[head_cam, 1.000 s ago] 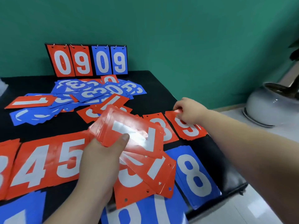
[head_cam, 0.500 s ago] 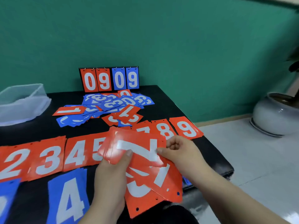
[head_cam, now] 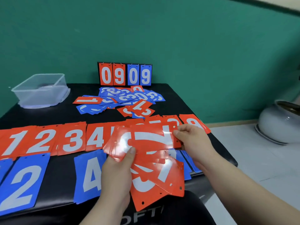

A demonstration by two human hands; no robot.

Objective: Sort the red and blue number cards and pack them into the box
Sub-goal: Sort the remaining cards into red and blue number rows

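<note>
Since a second ago the right hand (head_cam: 193, 142) has left the 9 at the row's end and come back to the stack (head_cam: 162, 179), where it now pinches the right edge of the top 7 card (head_cam: 155, 137) between thumb and fingers. The left hand (head_cam: 116, 172) grips the fanned stack from below, thumb pressed on its face.

What matters next is where the 7 belongs. The red row (head_cam: 40, 140) runs across the middle of the frame, and its 8 and 9 peek out just above the right hand, so the slot probably lies directly behind the held card, up and slightly right. The right hand is the nearer one.

The 7 card's long axis lies left to right, while the row's cards stand with their long axes running up the frame (a quarter turn looks needed before it goes down).

A blue row (head_cam: 21, 181) lies lower left, an unsorted pile (head_cam: 126, 98) at centre, and the box (head_cam: 40, 88) stands upper left, well apart from both hands.
</note>
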